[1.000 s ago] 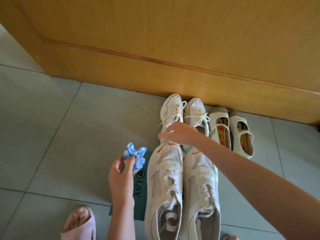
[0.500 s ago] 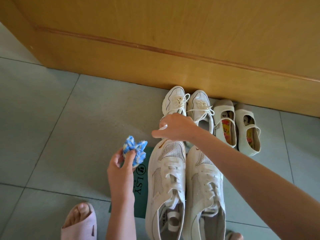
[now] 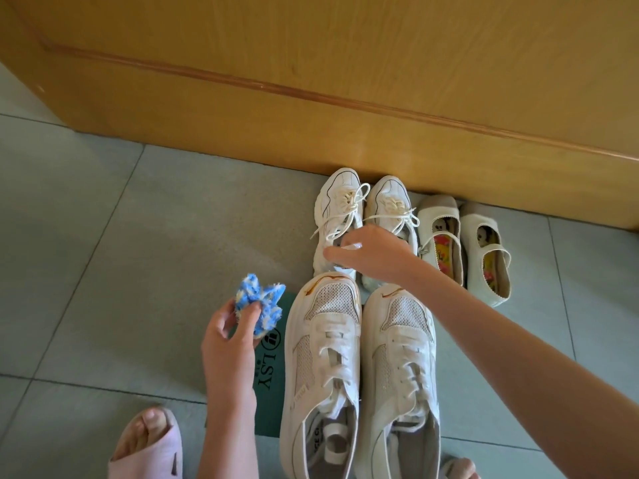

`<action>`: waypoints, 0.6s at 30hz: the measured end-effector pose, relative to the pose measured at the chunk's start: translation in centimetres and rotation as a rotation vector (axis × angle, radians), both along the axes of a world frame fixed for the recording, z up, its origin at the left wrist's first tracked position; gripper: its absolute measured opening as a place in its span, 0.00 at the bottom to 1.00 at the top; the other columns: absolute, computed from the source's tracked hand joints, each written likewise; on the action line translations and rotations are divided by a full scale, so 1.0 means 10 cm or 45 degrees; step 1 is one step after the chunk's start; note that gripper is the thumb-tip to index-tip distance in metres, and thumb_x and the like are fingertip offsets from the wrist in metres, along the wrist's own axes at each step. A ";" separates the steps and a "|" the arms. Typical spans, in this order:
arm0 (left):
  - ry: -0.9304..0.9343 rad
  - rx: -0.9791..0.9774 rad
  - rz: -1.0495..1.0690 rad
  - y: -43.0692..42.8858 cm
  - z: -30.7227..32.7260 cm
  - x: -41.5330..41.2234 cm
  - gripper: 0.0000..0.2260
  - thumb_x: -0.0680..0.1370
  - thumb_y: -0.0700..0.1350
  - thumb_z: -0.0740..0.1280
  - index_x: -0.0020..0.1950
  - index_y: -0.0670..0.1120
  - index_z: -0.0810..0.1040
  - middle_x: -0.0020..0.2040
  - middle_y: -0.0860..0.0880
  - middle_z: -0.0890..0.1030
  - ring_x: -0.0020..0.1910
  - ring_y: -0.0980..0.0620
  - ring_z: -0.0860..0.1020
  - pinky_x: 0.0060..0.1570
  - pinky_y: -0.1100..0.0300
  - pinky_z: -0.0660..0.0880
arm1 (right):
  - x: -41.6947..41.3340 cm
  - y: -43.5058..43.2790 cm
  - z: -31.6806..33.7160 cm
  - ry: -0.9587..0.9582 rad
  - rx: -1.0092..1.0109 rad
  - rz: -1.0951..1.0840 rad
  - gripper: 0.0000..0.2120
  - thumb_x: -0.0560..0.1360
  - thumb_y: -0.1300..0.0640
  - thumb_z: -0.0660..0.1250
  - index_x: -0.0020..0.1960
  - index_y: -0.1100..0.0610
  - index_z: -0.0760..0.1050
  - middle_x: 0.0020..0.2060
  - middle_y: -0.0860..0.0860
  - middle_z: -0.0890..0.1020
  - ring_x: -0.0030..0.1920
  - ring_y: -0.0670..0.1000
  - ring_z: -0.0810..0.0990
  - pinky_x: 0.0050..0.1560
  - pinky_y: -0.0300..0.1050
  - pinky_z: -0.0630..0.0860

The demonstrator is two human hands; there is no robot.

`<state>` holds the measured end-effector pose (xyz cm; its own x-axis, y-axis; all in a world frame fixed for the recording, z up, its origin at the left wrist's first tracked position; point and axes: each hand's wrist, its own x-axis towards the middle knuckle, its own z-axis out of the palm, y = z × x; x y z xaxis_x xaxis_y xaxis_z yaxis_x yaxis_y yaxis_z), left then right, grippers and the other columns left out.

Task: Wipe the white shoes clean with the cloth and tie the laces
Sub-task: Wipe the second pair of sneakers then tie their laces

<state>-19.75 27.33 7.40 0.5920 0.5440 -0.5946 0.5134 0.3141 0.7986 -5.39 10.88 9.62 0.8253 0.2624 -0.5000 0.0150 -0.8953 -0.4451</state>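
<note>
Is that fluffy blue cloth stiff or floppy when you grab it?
Probably floppy: the fluffy blue-and-white cloth is scrunched up in the left hand. Likely light too: a mere pinch holds it. Its fuzzy pile should not slip.

You were at home, looked like a hallway or entry spot. Grey tiled floor (image 3: 103,236) under you, and a honey-coloured wooden panel (image 3: 311,81) in front, door or cabinet, couldn't tell which. Three pairs of shoes sat lined up by it: small laced sneakers (image 3: 340,202), little strap shoes (image 3: 484,254) with cartoon insoles, and big sneakers (image 3: 321,340) partly on a flat green card (image 3: 269,375) printed LSY. You had a pink slipper (image 3: 148,454) on, too.
</note>
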 end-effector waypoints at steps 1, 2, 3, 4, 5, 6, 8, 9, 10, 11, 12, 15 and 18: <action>-0.003 0.001 -0.008 -0.01 0.00 0.01 0.12 0.76 0.44 0.68 0.59 0.46 0.76 0.53 0.45 0.81 0.53 0.48 0.80 0.59 0.48 0.74 | -0.02 -0.05 0.00 -0.030 -0.013 -0.053 0.15 0.72 0.39 0.63 0.41 0.50 0.77 0.29 0.47 0.75 0.29 0.47 0.71 0.35 0.41 0.68; -0.009 -0.002 -0.014 -0.02 0.01 0.02 0.13 0.76 0.44 0.68 0.60 0.46 0.76 0.54 0.45 0.81 0.53 0.49 0.80 0.59 0.49 0.74 | -0.03 -0.10 -0.01 -0.053 -0.001 -0.129 0.16 0.72 0.40 0.63 0.41 0.52 0.78 0.29 0.48 0.76 0.30 0.48 0.72 0.36 0.42 0.67; -0.015 -0.005 -0.018 -0.02 0.01 0.02 0.14 0.76 0.45 0.68 0.61 0.45 0.75 0.54 0.45 0.81 0.52 0.49 0.80 0.58 0.51 0.75 | -0.03 -0.14 -0.02 -0.069 0.037 -0.216 0.16 0.72 0.40 0.63 0.41 0.53 0.78 0.29 0.48 0.75 0.32 0.49 0.72 0.36 0.42 0.67; -0.016 -0.005 -0.021 -0.03 0.01 0.03 0.16 0.76 0.45 0.68 0.62 0.44 0.75 0.55 0.45 0.81 0.52 0.49 0.80 0.56 0.52 0.75 | -0.02 -0.18 -0.02 -0.075 0.089 -0.291 0.17 0.72 0.41 0.64 0.41 0.55 0.78 0.28 0.48 0.73 0.31 0.49 0.71 0.35 0.43 0.66; -0.018 -0.005 -0.023 -0.03 0.01 0.03 0.17 0.76 0.45 0.68 0.63 0.43 0.75 0.55 0.45 0.80 0.52 0.50 0.80 0.54 0.54 0.75 | -0.01 -0.21 -0.02 -0.068 0.142 -0.338 0.18 0.72 0.41 0.64 0.41 0.57 0.78 0.26 0.48 0.70 0.30 0.49 0.69 0.35 0.43 0.64; -0.020 -0.001 -0.024 -0.04 0.01 0.03 0.17 0.76 0.45 0.68 0.63 0.43 0.74 0.55 0.45 0.80 0.51 0.51 0.80 0.52 0.56 0.75 | -0.01 -0.23 -0.02 -0.046 0.190 -0.358 0.20 0.72 0.40 0.64 0.41 0.59 0.77 0.25 0.47 0.68 0.28 0.48 0.67 0.34 0.43 0.62; -0.023 0.006 -0.031 -0.03 0.01 0.03 0.15 0.76 0.44 0.68 0.62 0.44 0.75 0.54 0.46 0.81 0.49 0.52 0.80 0.48 0.58 0.75 | -0.04 -0.25 -0.01 0.005 0.263 -0.344 0.21 0.72 0.39 0.65 0.39 0.59 0.75 0.22 0.45 0.66 0.24 0.45 0.65 0.31 0.41 0.61; -0.024 0.010 -0.039 -0.03 0.01 0.03 0.15 0.76 0.44 0.68 0.62 0.44 0.75 0.54 0.46 0.81 0.49 0.52 0.80 0.48 0.58 0.75 | -0.06 -0.26 -0.01 0.039 0.298 -0.337 0.21 0.72 0.39 0.65 0.37 0.58 0.74 0.20 0.44 0.66 0.22 0.43 0.64 0.30 0.40 0.60; -0.025 0.014 -0.047 -0.03 0.01 0.03 0.16 0.76 0.45 0.68 0.63 0.44 0.75 0.54 0.46 0.81 0.49 0.52 0.80 0.48 0.58 0.75 | -0.09 -0.26 -0.01 0.075 0.333 -0.341 0.20 0.72 0.39 0.65 0.36 0.57 0.74 0.19 0.44 0.65 0.20 0.43 0.63 0.30 0.39 0.60; -0.026 0.020 -0.055 -0.04 0.01 0.02 0.17 0.76 0.45 0.68 0.64 0.44 0.74 0.55 0.46 0.81 0.50 0.51 0.80 0.49 0.58 0.75 | -0.11 -0.27 -0.03 0.093 0.337 -0.339 0.20 0.72 0.40 0.66 0.36 0.57 0.74 0.18 0.44 0.65 0.19 0.43 0.62 0.29 0.39 0.60; -0.030 0.025 -0.059 -0.04 0.01 0.03 0.18 0.76 0.45 0.68 0.65 0.44 0.74 0.55 0.46 0.80 0.50 0.52 0.80 0.49 0.58 0.75 | -0.14 -0.29 -0.05 0.080 0.304 -0.321 0.19 0.72 0.41 0.66 0.36 0.58 0.74 0.20 0.44 0.65 0.19 0.43 0.62 0.29 0.40 0.60; -0.046 0.016 -0.055 -0.04 0.01 0.04 0.18 0.76 0.45 0.68 0.65 0.45 0.73 0.55 0.47 0.80 0.50 0.52 0.80 0.48 0.59 0.74 | -0.19 -0.38 -0.07 -0.057 0.183 -0.289 0.18 0.72 0.44 0.64 0.39 0.60 0.76 0.26 0.48 0.71 0.26 0.47 0.67 0.33 0.41 0.64; -0.057 0.013 -0.069 -0.04 0.02 0.05 0.19 0.76 0.45 0.68 0.66 0.44 0.73 0.56 0.46 0.80 0.51 0.52 0.80 0.47 0.60 0.74 | -0.22 -0.50 -0.05 -0.085 0.332 -0.372 0.21 0.73 0.44 0.64 0.40 0.65 0.74 0.28 0.48 0.68 0.29 0.47 0.65 0.33 0.42 0.63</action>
